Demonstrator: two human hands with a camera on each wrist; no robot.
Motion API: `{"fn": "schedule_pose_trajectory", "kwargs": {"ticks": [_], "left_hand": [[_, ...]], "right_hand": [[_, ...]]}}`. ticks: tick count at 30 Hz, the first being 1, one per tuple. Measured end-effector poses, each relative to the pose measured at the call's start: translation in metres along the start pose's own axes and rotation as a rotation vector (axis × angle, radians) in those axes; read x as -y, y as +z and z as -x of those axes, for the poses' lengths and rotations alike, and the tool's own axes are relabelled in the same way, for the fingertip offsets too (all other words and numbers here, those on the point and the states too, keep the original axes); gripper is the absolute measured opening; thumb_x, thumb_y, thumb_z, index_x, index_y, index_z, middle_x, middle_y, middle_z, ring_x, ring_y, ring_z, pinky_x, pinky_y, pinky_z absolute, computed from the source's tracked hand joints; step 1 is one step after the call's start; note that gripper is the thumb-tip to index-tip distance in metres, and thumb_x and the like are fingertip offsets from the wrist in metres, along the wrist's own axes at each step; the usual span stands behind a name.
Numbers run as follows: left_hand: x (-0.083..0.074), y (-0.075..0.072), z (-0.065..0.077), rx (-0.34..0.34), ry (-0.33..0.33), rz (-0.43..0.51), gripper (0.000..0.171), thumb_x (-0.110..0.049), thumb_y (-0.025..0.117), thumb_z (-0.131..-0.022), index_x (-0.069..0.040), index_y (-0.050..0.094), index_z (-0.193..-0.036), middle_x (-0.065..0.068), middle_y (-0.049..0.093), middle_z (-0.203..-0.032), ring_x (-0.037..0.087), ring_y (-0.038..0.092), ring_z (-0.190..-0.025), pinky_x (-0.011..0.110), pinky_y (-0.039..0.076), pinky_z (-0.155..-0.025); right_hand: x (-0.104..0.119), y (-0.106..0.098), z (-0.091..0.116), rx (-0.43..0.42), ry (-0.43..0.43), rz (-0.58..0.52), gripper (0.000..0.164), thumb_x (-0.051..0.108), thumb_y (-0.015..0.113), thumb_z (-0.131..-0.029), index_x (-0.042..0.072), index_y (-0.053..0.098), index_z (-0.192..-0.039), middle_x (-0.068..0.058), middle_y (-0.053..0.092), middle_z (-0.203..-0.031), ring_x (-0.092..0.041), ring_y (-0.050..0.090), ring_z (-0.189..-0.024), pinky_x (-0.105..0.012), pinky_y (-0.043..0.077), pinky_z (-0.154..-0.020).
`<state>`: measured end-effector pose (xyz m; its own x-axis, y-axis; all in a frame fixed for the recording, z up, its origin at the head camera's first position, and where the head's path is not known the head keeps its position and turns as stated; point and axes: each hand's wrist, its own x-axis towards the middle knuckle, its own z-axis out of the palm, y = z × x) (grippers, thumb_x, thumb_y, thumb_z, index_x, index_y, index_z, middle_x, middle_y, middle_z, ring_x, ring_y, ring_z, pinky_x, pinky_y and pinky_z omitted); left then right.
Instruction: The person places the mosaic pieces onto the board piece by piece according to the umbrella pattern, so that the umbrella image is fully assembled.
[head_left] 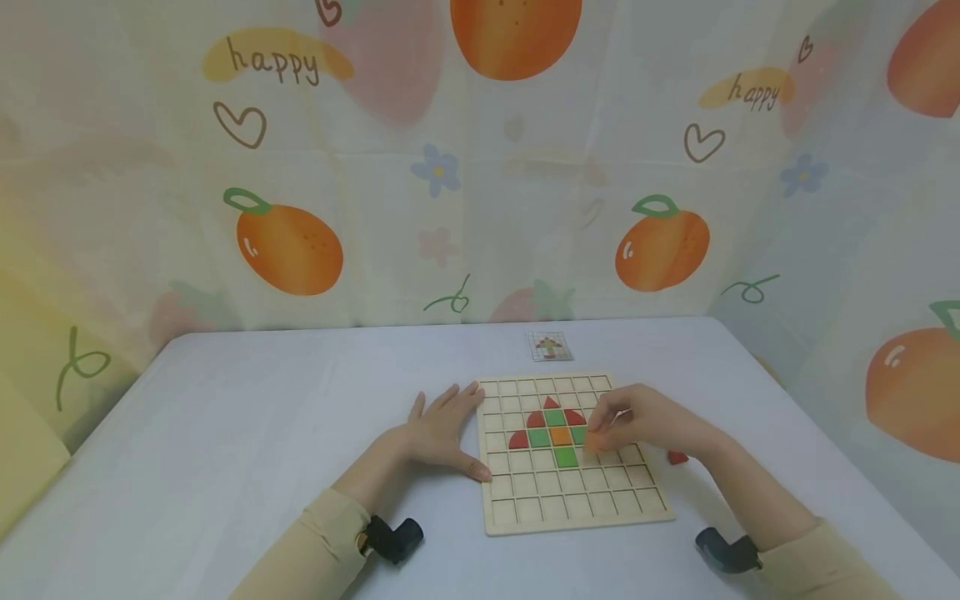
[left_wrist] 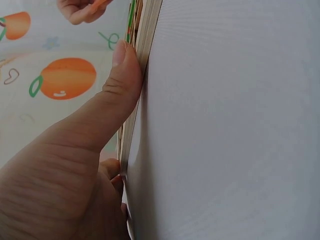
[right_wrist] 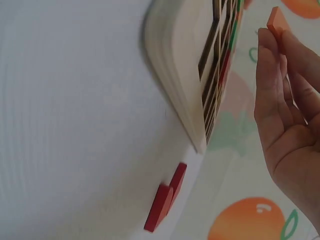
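A wooden grid board (head_left: pixel 581 526) lies on the table with green, red and orange pieces set in its cells. My left hand (head_left: pixel 442 433) is spread along the board's left edge, its thumb and fingertips touching the rim. Between the thumb and fingers of my right hand (head_left: pixel 648 421) an orange tile (right_wrist: pixel 277 22) is pinched, held over the board just right of the bottom green square (head_left: pixel 566 457). An orange square (head_left: pixel 560 436) sits amid the green ones, with red curved pieces (head_left: pixel 519 439) at the sides and a red triangle (head_left: pixel 551 402) on top.
A small pattern card (head_left: pixel 551 346) with a coloured picture lies behind the board. Loose red pieces (right_wrist: pixel 162 205) lie on the white table beside the board's right edge, partly under my right forearm in the head view. A fruit-printed cloth (head_left: pixel 480 208) hangs behind the table.
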<state>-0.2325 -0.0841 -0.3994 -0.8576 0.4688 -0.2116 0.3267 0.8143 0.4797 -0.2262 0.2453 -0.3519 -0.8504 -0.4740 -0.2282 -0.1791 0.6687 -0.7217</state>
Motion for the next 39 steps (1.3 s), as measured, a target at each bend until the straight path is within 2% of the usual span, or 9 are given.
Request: {"fn": "schedule_pose_trajectory", "kwargs": {"ticks": [7,16,23,39], "left_hand": [[0.000,0.000,0.000,0.003,0.002,0.002,0.122,-0.064,0.081,-0.066,-0.015,0.020,-0.159,0.001,0.014,-0.169,0.031,0.007,-0.158,0.070,-0.004,-0.120],[0.000,0.000,0.001,0.003,0.001,0.008,0.122,-0.063,0.082,-0.066,-0.015,0.020,-0.159,0.000,0.014,-0.169,0.031,0.007,-0.158,0.070,-0.004,-0.120],[-0.001,0.000,0.000,-0.001,-0.001,0.001,0.121,-0.063,0.082,-0.066,-0.016,0.020,-0.159,0.000,0.014,-0.169,0.030,0.007,-0.158,0.069,-0.005,-0.120],[-0.002,-0.001,0.001,0.005,-0.007,-0.002,0.122,-0.063,0.082,-0.065,-0.016,0.020,-0.159,-0.001,0.013,-0.169,0.030,0.007,-0.158,0.069,-0.004,-0.120]], "right_hand": [[0.008,0.013,-0.004,0.070,-0.042,-0.012,0.014,0.018,0.080,-0.079,0.014,0.071,-0.088,-0.001,0.068,-0.082,-0.019,0.063,-0.080,-0.028,0.053,-0.073],[0.014,0.021,-0.008,0.129,-0.095,0.024,0.015,0.022,0.084,-0.076,0.018,0.073,-0.086,0.002,0.070,-0.079,-0.013,0.063,-0.074,-0.025,0.053,-0.068],[0.013,0.024,-0.008,0.160,-0.112,0.016,0.014,0.017,0.082,-0.077,0.014,0.073,-0.087,-0.001,0.070,-0.079,-0.013,0.062,-0.073,-0.024,0.053,-0.066],[0.017,0.029,-0.008,0.156,-0.081,0.089,0.009,0.012,0.079,-0.079,0.017,0.074,-0.084,0.003,0.069,-0.076,-0.012,0.059,-0.070,-0.023,0.050,-0.064]]}}
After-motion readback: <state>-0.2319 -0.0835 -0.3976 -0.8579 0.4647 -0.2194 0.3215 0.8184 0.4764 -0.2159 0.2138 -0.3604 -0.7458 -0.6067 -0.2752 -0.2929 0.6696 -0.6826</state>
